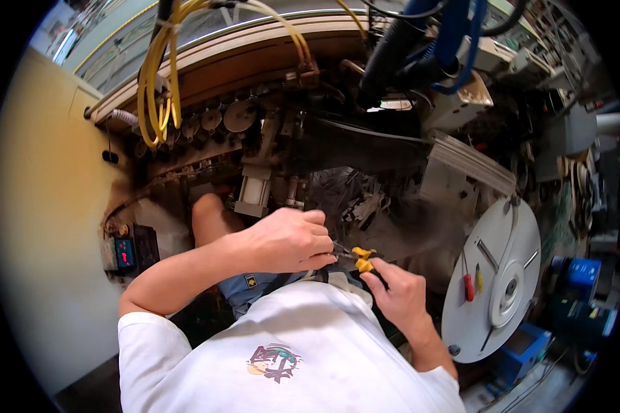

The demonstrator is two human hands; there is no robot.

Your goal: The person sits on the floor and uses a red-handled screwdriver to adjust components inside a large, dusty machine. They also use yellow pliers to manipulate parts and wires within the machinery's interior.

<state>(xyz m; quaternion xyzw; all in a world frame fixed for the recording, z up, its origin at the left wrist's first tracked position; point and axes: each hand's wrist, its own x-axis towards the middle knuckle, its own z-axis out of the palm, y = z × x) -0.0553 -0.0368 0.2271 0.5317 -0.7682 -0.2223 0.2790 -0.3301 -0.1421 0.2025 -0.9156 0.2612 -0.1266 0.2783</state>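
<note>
Above my lap, my left hand [291, 241] is closed, its fingers curled and pinched together. Whatever lies between those fingertips is hidden or too small to name. Close on its right, my right hand [401, 294] grips a pair of pliers with yellow handles [363, 260]. Their thin metal jaws point left and reach the fingertips of my left hand. Farther out, a white and grey cylinder block [253, 193] is mounted on the machine frame, just beyond my left wrist.
A large white reel disc [455, 310] stands at right, with a red-handled screwdriver [469, 288] and a yellow-handled tool [479, 279] on it. Yellow hoses [148, 103] hang at far left. A small box with a red display [125, 253] sits left. Blue cables [455, 41] hang at far right.
</note>
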